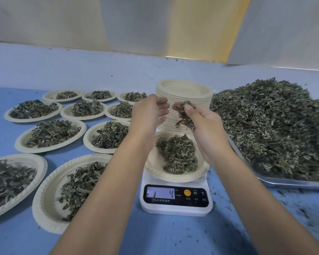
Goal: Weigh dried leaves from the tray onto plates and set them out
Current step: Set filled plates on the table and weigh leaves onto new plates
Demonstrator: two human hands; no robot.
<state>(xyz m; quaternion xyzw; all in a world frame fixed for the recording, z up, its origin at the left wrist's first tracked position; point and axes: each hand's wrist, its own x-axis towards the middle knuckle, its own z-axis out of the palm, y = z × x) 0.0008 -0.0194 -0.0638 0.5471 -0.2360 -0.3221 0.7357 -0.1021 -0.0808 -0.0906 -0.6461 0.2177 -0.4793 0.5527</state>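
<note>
Scale [176, 197]: a white, rounded plastic block with a dark glossy front panel. The panel has a lit display showing a 4 and a round orange button.
Plate [155, 168]: on top of the scale. It is pale, matte and round, with a ribbed rim.
Pile [179, 153]: crinkled grey-green dried leaves lying in that plate.
Right hand [202, 124]: above the scale, with thumb and fingers curled around a clump [185, 115] of ragged leaves.
Left hand [149, 111]: above the scale, just left of the right hand. Its fingers are loosely curled and hold nothing.
Stack [184, 92]: a tall column of bare matching plates directly behind the scale.
Tray [284, 183]: shiny metal, right of the scale, carrying a large loose heap [274, 122] of stemmy leaves.
Filled plates [20, 144]: set out in rows left of the scale, each with a leaf mound.
Table [155, 236]: smooth blue, with leaf crumbs scattered right of the scale.
</note>
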